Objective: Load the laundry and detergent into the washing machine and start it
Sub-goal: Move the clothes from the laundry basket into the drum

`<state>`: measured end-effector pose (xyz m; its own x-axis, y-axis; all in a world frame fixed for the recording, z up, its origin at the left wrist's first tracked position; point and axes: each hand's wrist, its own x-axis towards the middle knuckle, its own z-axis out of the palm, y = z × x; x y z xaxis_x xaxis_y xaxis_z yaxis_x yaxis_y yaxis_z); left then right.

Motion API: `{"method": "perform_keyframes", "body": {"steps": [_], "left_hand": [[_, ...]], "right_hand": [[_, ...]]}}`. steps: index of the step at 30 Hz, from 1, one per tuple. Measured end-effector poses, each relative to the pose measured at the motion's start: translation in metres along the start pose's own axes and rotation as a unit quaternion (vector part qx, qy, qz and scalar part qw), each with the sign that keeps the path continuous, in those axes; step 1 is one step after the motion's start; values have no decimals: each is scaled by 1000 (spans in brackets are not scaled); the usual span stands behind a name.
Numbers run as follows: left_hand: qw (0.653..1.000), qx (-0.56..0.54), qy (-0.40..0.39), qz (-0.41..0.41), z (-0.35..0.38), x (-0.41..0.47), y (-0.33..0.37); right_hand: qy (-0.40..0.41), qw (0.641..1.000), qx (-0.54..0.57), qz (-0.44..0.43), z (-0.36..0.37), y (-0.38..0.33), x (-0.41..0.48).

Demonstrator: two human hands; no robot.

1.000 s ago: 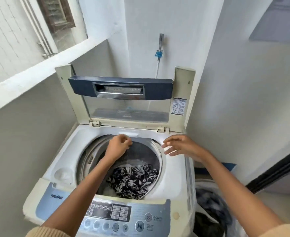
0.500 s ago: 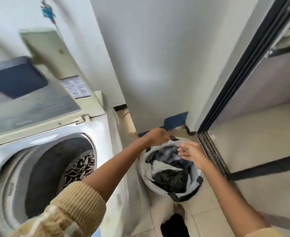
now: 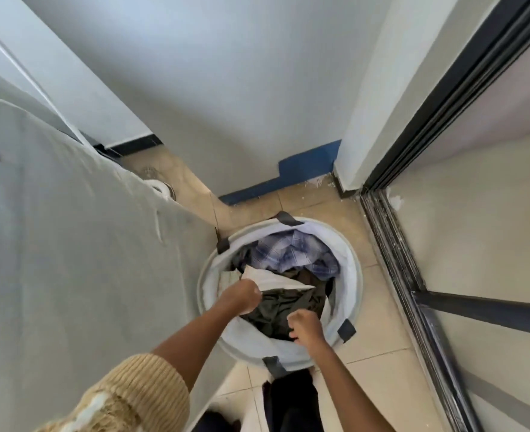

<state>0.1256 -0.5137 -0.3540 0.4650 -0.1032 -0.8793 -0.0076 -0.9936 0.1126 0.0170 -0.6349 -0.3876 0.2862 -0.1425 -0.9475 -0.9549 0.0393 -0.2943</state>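
A round white laundry basket point(image 3: 349, 254) with dark handles stands on the tiled floor beside the washing machine's side panel point(image 3: 79, 251). Inside lie a blue plaid shirt point(image 3: 291, 252), a white garment point(image 3: 273, 280) and a dark olive garment point(image 3: 284, 307). My left hand point(image 3: 241, 296) is down in the basket, fingers curled round the white garment's edge. My right hand point(image 3: 305, 325) grips the dark olive garment at the basket's near side. The washer's tub is out of view.
A white wall with a blue skirting point(image 3: 288, 179) stands behind the basket. A dark sliding-door track point(image 3: 410, 275) runs along the right. A floor drain and hose fitting point(image 3: 159, 185) sit behind the machine. Dark cloth point(image 3: 291, 397) lies on the floor below the basket.
The view has swung from the open washer down to the basket. Both hands left the tub rim, reached into the basket and closed on garments.
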Motion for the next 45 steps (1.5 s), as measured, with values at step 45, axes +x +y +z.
{"method": "perform_keyframes", "body": {"steps": [45], "left_hand": [[747,-384,401,367,-222,-457,-180]], "right_hand": [[11,886,239,-397,64,-153,-389]]}}
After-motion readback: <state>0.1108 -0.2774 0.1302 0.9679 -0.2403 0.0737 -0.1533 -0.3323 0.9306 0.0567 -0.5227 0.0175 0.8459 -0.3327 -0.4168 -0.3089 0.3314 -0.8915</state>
